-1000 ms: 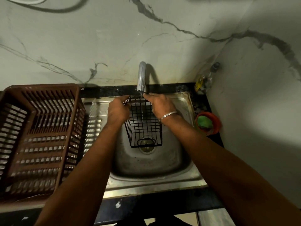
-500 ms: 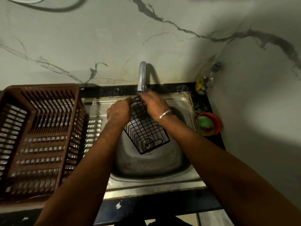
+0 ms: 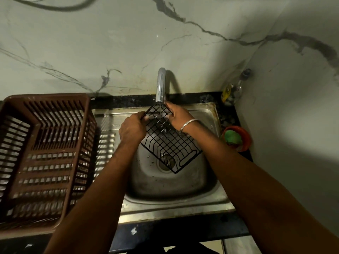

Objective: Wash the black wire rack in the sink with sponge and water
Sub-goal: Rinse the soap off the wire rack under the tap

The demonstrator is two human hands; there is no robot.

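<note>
— Left hand (image 3: 133, 128): what has it got?

— Its fingers are curled round the upper left edge of the black wire rack (image 3: 168, 142), knuckles toward the camera, gripping the wire.

— And the right hand (image 3: 177, 116)?

— It grips the opposite upper edge, close to the top corner, with fingers hooked over the wire and a metal bangle (image 3: 189, 123) at the wrist. The rack hangs between the two hands, and most of its grid reaches down and away from them toward the person.

— Where does the rack sit in the scene?

— It is held over the steel sink (image 3: 183, 187) and turned cornerwise like a diamond. The top corner is just under the mouth of the tap (image 3: 161, 85) and the bottom corner is over the drain (image 3: 166, 161). It looks clear of the basin floor, though the angle makes that hard to confirm. A thin thread of water appears to fall from the spout onto the upper wires.

— Anything of the sponge?

— A green sponge (image 3: 232, 137) lies in an orange bowl (image 3: 244, 142) on the dark counter to the right of the sink, well apart from both hands.

— The surroundings?

— A brown slatted dish basket (image 3: 44, 158) stands on the draining board to the left. A small bottle (image 3: 233, 90) is in the back corner against the veined marble wall.
</note>
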